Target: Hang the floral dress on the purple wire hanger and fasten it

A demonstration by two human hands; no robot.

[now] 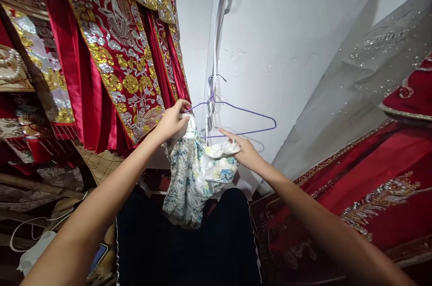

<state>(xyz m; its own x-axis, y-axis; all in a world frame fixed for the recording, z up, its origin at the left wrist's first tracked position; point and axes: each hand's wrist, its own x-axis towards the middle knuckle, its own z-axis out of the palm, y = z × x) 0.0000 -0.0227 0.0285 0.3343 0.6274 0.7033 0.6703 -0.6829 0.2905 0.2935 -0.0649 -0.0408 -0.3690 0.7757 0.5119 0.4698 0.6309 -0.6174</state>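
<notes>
Head view: left hand (pixel 173 120) pinches the cloth (pixel 192 173) against the hanger's (pixel 236 119) left end; right hand (pixel 245 151) grips the cloth's other corner below the bar, forefinger out – best draw that corner over the right shoulder, hanger level – cloth hangs between them

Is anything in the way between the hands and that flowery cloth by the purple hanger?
Nothing visible. The left hand grips the flowery cloth at the left end of the purple hanger, and the right hand touches the cloth just below the hanger's bottom wire.
</notes>
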